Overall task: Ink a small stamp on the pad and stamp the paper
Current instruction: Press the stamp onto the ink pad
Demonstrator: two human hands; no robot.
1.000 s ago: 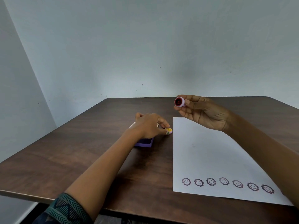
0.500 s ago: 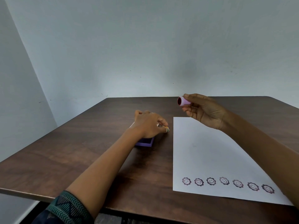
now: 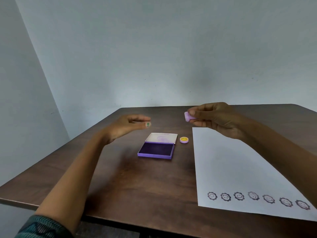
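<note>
My right hand holds a small pink stamp sideways in the air, above the far left corner of the white paper. The paper lies on the right of the table and carries a row of several smiley stamp marks along its near edge. An open purple ink pad lies in the middle of the table, its lid folded back. A small pink cap with a yellow smiley top rests just right of the pad. My left hand hovers empty, fingers apart, up and left of the pad.
The brown wooden table stands in a corner of pale blue walls. Its near edge runs along the bottom of the view, and its left edge slants away at the left.
My left hand let go of the cap beside the pad and lifted away to the left, uncovering the pad. My right hand turned the stamp sideways, so its inked face no longer shows.
</note>
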